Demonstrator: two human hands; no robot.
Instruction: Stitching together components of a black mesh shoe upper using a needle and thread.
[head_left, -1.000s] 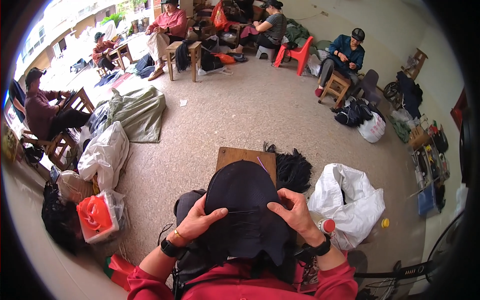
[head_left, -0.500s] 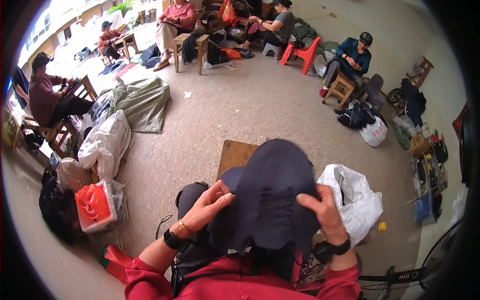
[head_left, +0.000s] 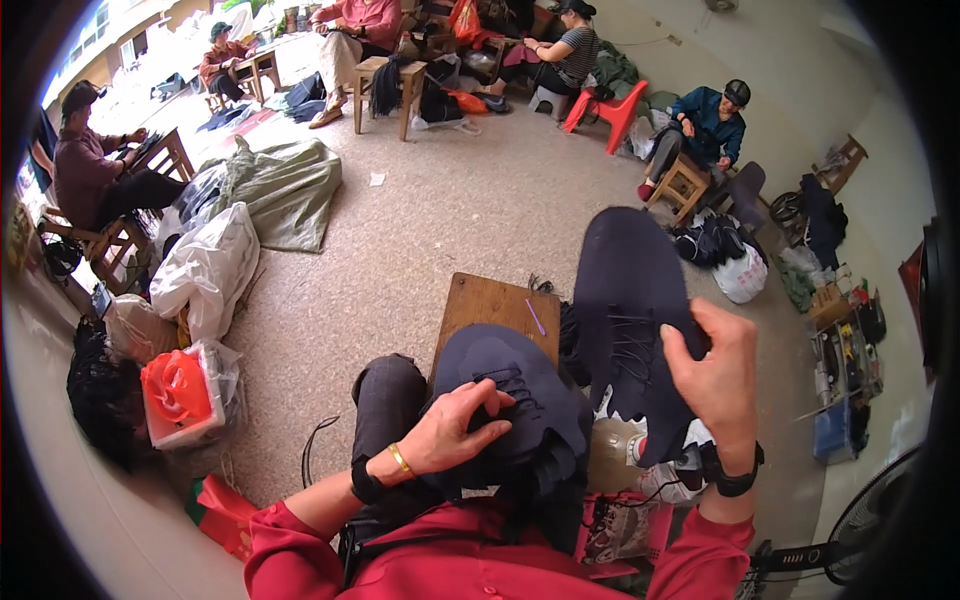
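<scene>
My right hand (head_left: 715,370) pinches the side edge of a dark navy shoe upper (head_left: 625,290) and holds it raised to the right; laces criss-cross its middle and its lower edge is ragged. A second navy shoe upper (head_left: 545,385), also laced, lies over my lap. My left hand (head_left: 455,425) rests on it, fingers bent and thumb apart from them, near the laces. Just beyond it stands a small wooden table (head_left: 480,300), with a thin purple hook-like tool (head_left: 537,316) on its top.
A pink basket (head_left: 655,535) stands by my right leg, with a fan (head_left: 880,520) farther right. On the left are a white box with a red bag (head_left: 178,385) and white sacks (head_left: 210,275). Several people sit around the room; a red chair (head_left: 615,115) stands at the back.
My right hand has lifted one upper away to the right, uncovering the second upper and the purple tool. My left hand has moved right, onto the upper in my lap.
</scene>
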